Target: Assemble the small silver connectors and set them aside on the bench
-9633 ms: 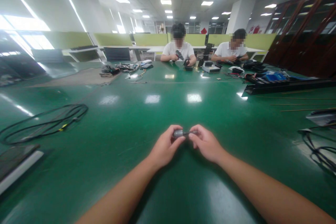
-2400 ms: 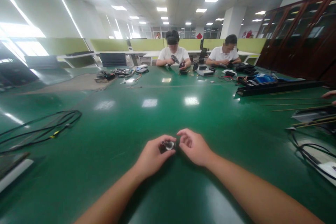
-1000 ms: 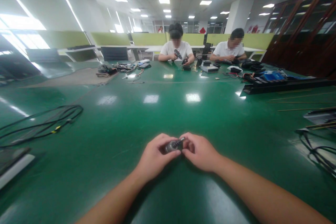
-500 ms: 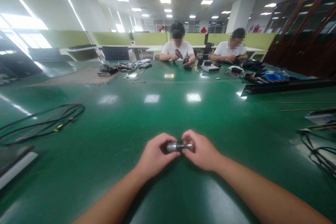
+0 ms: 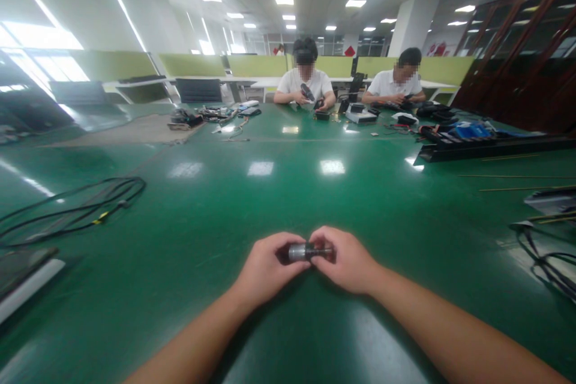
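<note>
A small silver metal cylinder with a dark collar and thin shaft lies level between my hands, a little above or on the green table; I cannot tell which. My left hand is wrapped round the thick silver end, thumb in front and fingers behind. From the other side, my right hand pinches it near the dark collar, and the thin shaft points into that palm. The fingertips of both hands almost meet at the collar. Its exact kind is too blurred to make out.
Black cables lie coiled at left, near a flat dark object with a pale edge. More cables and thin rods lie at right. Across the table, two people in white shirts handle dark items. A long black rail lies at far right.
My hands have dipped very slightly. The fingertips of my right hand have shifted closer round the collar, covering more of the thin shaft. The cylinder stays between both hands.
</note>
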`<state>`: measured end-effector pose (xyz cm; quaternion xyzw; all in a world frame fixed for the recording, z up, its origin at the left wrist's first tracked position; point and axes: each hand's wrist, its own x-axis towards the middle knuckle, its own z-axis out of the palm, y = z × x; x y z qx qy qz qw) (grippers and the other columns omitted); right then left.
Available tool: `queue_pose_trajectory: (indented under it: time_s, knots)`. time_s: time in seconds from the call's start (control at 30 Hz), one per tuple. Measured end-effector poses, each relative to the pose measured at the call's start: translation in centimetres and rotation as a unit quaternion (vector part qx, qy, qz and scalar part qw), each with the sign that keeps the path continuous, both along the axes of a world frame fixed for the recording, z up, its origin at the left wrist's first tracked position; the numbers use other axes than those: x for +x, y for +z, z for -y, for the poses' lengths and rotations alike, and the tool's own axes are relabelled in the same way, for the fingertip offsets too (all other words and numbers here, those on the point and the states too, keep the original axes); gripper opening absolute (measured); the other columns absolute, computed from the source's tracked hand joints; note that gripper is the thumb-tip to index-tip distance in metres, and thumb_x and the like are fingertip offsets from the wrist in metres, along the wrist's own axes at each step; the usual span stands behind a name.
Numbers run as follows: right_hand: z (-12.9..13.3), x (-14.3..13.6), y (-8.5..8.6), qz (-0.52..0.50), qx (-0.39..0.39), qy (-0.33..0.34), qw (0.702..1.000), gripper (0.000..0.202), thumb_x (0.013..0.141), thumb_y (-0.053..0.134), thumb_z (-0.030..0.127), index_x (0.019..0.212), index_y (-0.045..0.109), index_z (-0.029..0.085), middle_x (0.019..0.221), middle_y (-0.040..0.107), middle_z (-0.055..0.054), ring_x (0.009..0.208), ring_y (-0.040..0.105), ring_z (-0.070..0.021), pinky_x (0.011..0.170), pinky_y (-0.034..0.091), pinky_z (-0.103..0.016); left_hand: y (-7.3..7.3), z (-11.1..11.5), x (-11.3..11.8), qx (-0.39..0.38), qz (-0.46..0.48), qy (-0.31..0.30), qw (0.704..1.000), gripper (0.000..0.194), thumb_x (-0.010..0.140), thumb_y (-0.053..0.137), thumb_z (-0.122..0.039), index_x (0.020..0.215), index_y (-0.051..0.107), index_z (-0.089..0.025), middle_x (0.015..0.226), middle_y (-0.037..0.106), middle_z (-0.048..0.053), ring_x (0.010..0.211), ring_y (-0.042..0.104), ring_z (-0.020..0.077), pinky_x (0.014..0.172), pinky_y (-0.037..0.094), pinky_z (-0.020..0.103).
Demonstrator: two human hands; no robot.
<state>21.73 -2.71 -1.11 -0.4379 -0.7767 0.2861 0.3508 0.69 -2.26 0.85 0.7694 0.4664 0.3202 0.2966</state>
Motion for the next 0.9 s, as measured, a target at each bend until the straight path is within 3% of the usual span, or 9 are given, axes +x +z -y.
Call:
queue_pose_trajectory:
  time_s: [0.3,0.63,0.9]
  knots:
    - [0.03,-0.06,-0.01,-0.026,0.026,0.026,0.999,0.022,0.080,0.065,0.009,0.098,0.066,0.022,0.091,0.068,0.000,0.079,0.061,-0.0154,0.070,0.045,-0.025,-0.09,0.01,-0.05,-0.006,0.000,0.007,1.000,0.026,0.071,0.083,-0.024,0.096,0.075,-0.024,0.096,0.076,0.000,0.089,0.068,0.0196,0.083,0.049,0.029]
    - [-0.08,0.11,0.24,0.006,0.020,0.016,1.000,0.007,0.085,0.069,0.021,0.091,0.072,0.021,0.083,0.066,0.000,0.072,0.059,-0.0150,0.066,0.043,-0.027,0.05,0.07,0.05,-0.007,-0.006,0.017,1.000,0.026,0.071,0.082,-0.028,0.096,0.075,-0.023,0.097,0.076,0.001,0.091,0.068,0.0201,0.084,0.049,0.030]
    - [0.00,0.09,0.15,-0.012,0.021,0.022,0.999,0.019,0.081,0.070,0.016,0.099,0.069,0.022,0.089,0.068,0.000,0.076,0.061,-0.0158,0.069,0.046,-0.027,0.04,0.07,0.00,0.002,-0.004,0.010,1.000,0.025,0.072,0.082,-0.029,0.095,0.075,-0.024,0.095,0.076,0.001,0.089,0.069,0.0198,0.082,0.050,0.030]
